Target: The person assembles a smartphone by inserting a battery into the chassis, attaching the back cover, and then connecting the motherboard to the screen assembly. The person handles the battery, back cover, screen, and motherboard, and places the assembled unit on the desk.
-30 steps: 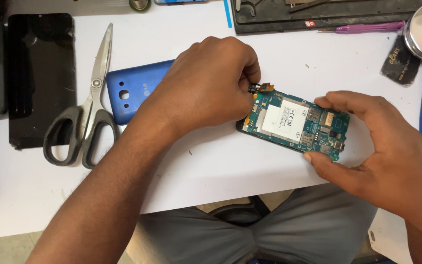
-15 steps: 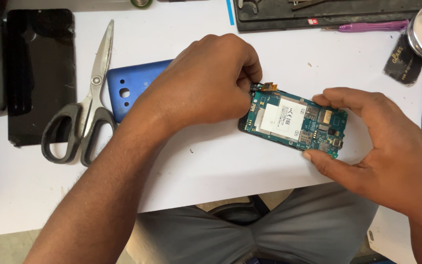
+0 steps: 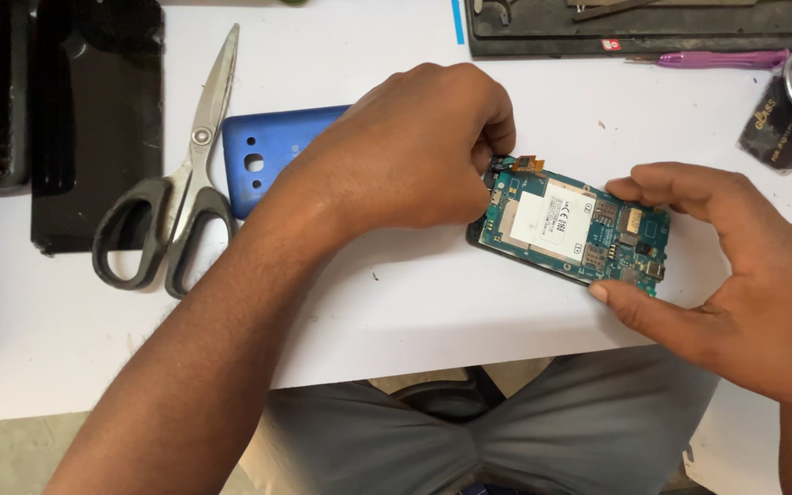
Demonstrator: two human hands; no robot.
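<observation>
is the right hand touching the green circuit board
Touching. The head view shows the right hand pinching the circuit board at its right end, thumb tip pressed on the lower corner and fingers on the upper edge.

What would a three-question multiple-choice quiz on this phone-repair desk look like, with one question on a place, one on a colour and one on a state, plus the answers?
1. Where do the scissors lie?
A. Left of the blue back cover
B. On the circuit board
C. In the person's lap

2. What colour is the circuit board of the opened phone?
A. Red
B. Blue-green
C. Yellow

3. How is the opened phone held?
A. It lies untouched
B. One hand lifts it high above the table
C. The right hand grips its right end while the left hand pinches at its left end

Answers:
1. A: the scissors rest on the white table just left of the cover.
2. B: the exposed board is blue-green, with a white patch in the middle.
3. C: fingers of both hands touch the phone, which is low over the table.
</observation>
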